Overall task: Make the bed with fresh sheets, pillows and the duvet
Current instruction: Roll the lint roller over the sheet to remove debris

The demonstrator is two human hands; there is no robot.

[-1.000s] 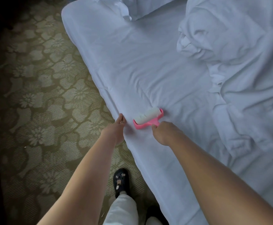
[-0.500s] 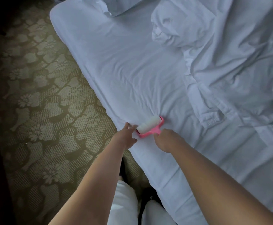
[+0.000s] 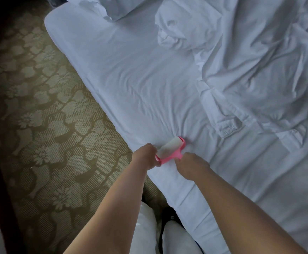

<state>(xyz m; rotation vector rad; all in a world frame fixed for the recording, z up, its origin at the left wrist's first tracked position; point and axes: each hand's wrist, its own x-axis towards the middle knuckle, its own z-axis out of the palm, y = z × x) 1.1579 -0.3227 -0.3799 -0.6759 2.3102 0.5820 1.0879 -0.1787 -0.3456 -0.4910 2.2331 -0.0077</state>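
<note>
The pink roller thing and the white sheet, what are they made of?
The pink roller looks like it has a smooth, hard plastic frame, judging by its bright even colour; the white drum between its ends looks like paper or sticky tape, though that is unclear. The white sheet looks like matte woven cloth, probably cotton: it creases softly and puckers where the roller presses in.

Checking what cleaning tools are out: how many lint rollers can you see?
1: a pink lint roller on the sheet near the bed's edge, between both hands. Others could be hidden under the duvet.
</note>
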